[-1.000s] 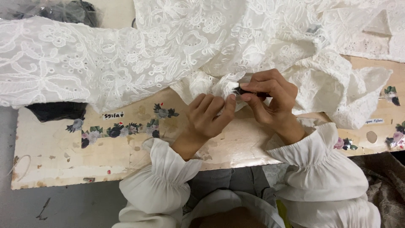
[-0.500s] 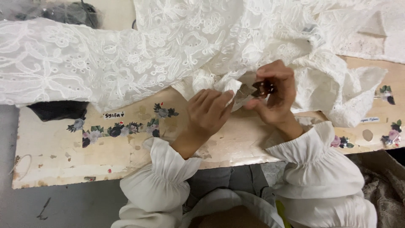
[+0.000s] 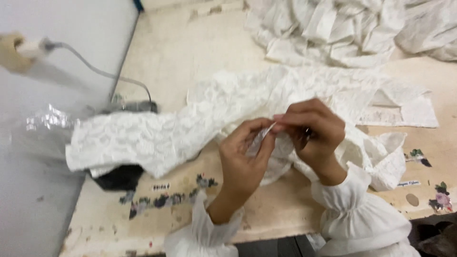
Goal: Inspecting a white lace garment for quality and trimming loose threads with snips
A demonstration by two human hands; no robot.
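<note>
White lace cloth [image 3: 200, 119] draped across worn table [image 3: 285, 209], one edge pinched between both hands at centre. Left hand [image 3: 245, 157] pinches fold narrowly; right hand [image 3: 312, 131] closed on same edge, small dark object partly hidden inside. Likely light, limp, snag-prone; best held at edge. More white cloth [image 3: 342, 28] heaped behind; cable [image 3: 95, 71] at left.

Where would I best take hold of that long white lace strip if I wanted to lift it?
Probably the lace strip's free left end, reached from the left: it lies flat and unheld over the worktable edge, while the left hand and right hand pinch its other end.
</note>
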